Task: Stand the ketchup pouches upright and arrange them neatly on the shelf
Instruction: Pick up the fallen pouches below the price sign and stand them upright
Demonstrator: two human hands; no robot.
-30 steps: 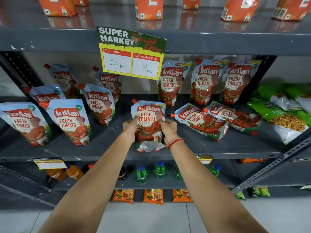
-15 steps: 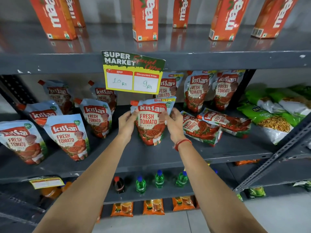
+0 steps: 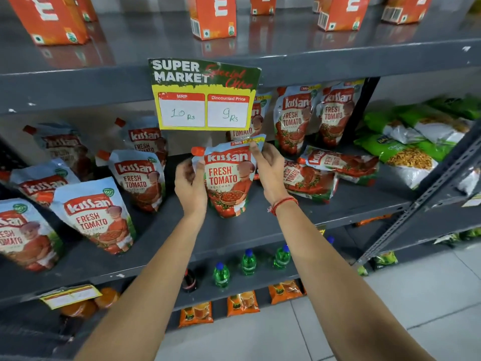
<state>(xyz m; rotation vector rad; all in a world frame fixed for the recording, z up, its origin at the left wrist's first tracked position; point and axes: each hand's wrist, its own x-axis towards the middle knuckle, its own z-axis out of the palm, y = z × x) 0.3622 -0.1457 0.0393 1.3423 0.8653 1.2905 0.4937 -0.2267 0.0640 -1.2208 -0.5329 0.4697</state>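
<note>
A Kissan ketchup pouch (image 3: 229,181) with an orange cap stands upright mid-shelf on the grey shelf (image 3: 260,230). My left hand (image 3: 191,186) grips its left edge below the cap, and my right hand (image 3: 270,169) pinches its top right corner. Two pouches lie flat to the right: the nearer lying pouch (image 3: 308,181) and the farther lying pouch (image 3: 343,164). Several upright pouches (image 3: 96,220) fill the left side. Behind stand more upright ones (image 3: 295,121), one partly hidden by the price sign.
A yellow-green price sign (image 3: 204,96) hangs from the upper shelf edge. Orange juice cartons (image 3: 213,16) stand on that shelf. Green snack bags (image 3: 408,149) lie at the right beside a slanted metal brace (image 3: 421,199). Green bottles (image 3: 248,261) stand on the shelf below.
The pouch has been raised from leaning at the shelf's front edge to upright and set farther back. Both hands have slid up to its top; the camera has tilted upward.
</note>
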